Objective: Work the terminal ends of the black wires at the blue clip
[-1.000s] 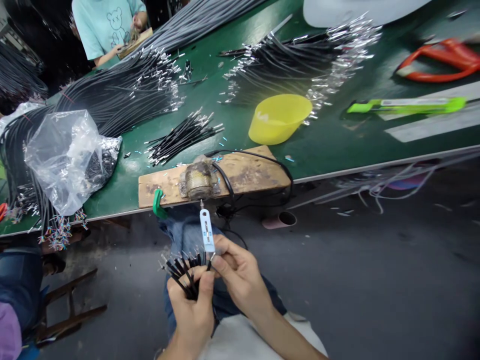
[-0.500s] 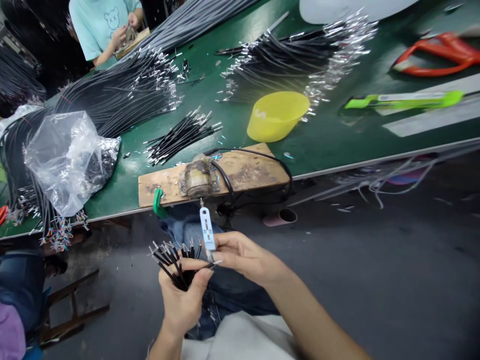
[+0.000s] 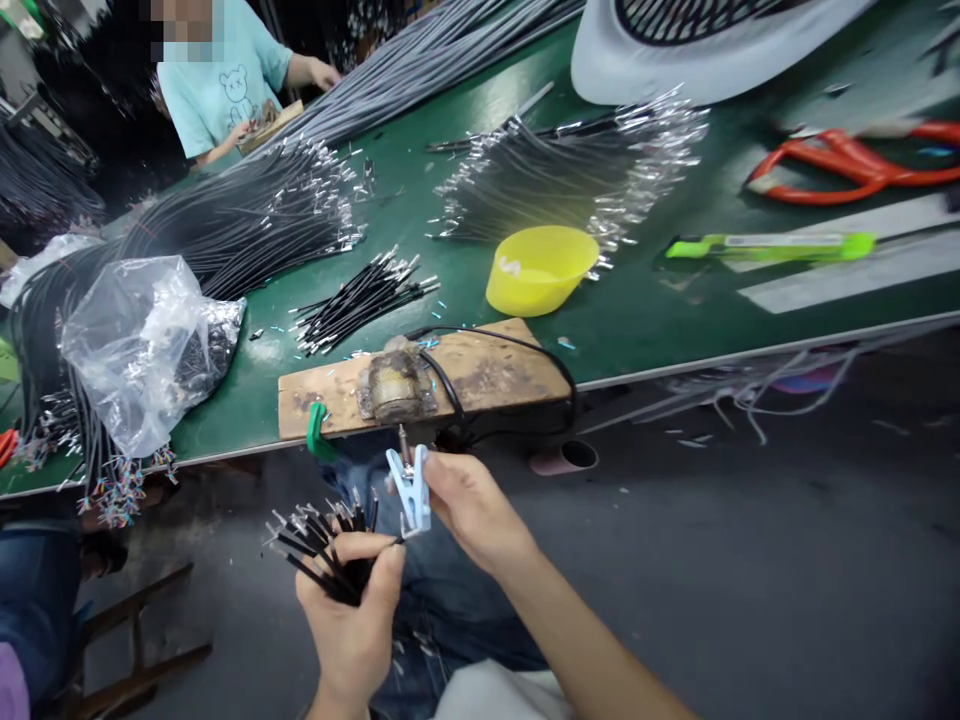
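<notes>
My left hand (image 3: pixel 351 610) is closed around a bunch of short black cables (image 3: pixel 326 545) with stripped, silvery ends. Its thumb and index finger pinch one cable whose bare end points right, at the lower end of a light blue clothespin (image 3: pixel 410 490). My right hand (image 3: pixel 469 500) has its fingers on the clothespin's right side, gripping it. The clothespin hangs at the shaft of a small motor (image 3: pixel 397 383), fixed on a wooden board (image 3: pixel 495 365). Whether the cable end sits inside the jaws cannot be made out.
More short black cables (image 3: pixel 360 300) lie behind the board on the green table (image 3: pixel 622 330). Nearby are a yellow ring (image 3: pixel 544 270), orange-handled scissors (image 3: pixel 847 165), a green marker (image 3: pixel 772 247), a plastic bag (image 3: pixel 142 340) and a green clamp (image 3: pixel 316 430). A co-worker (image 3: pixel 225 90) sits across.
The clothespin has turned from edge-on to side-on, its legs now showing. My right hand has moved up along it. My left hand has shifted slightly left and down, still holding the cables.
</notes>
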The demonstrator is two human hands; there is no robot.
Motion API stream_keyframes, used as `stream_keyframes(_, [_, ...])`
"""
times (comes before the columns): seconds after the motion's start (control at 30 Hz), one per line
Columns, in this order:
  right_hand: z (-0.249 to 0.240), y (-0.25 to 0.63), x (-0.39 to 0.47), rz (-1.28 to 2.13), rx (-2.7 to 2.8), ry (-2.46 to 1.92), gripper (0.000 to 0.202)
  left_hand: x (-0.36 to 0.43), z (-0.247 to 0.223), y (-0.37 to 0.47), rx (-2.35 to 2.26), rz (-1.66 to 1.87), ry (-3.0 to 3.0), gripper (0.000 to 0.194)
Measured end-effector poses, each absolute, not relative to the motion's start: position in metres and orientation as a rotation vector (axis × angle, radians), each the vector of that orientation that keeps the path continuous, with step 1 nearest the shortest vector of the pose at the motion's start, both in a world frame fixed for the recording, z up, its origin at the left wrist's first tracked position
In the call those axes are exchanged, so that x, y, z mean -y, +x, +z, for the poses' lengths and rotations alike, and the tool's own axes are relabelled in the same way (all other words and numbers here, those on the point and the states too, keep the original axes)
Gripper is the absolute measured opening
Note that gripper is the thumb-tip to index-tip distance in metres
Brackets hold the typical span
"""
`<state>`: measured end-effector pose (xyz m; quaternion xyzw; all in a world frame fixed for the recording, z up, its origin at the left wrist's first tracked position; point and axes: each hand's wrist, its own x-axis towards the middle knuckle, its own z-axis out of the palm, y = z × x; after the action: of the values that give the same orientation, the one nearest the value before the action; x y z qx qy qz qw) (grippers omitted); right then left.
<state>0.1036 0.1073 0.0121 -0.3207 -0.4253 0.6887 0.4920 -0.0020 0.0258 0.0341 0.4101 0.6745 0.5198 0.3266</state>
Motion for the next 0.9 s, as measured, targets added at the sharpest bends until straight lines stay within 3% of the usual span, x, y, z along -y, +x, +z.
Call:
stream_keyframes(0.13, [-0.007, 0.113, -0.090, 1.258, 1.223, -0.735, 0.038, -0.020, 0.021, -0.009, -1.780, 1.268, 1.067, 0.034])
stream_keyframes(0.23, [-0.014, 0.117, -0.079, 1.166, 1.329, -0.713, 0.023, -0.013, 0.012, -0.008, -1.801, 1.258, 1.036, 0.035])
stream_keyframes(0.6, [-0.017, 0.115, -0.065, 1.481, 1.176, -0.673, 0.023, -0.016, -0.048, -0.030, -1.735, 1.149, 0.962, 0.054])
stream_keyframes(0.9, [-0.014, 0.099, -0.056, 1.522, 0.838, -1.016, 0.021, -0.002, -0.020, -0.001, -1.584, 1.101, 0.648, 0.049])
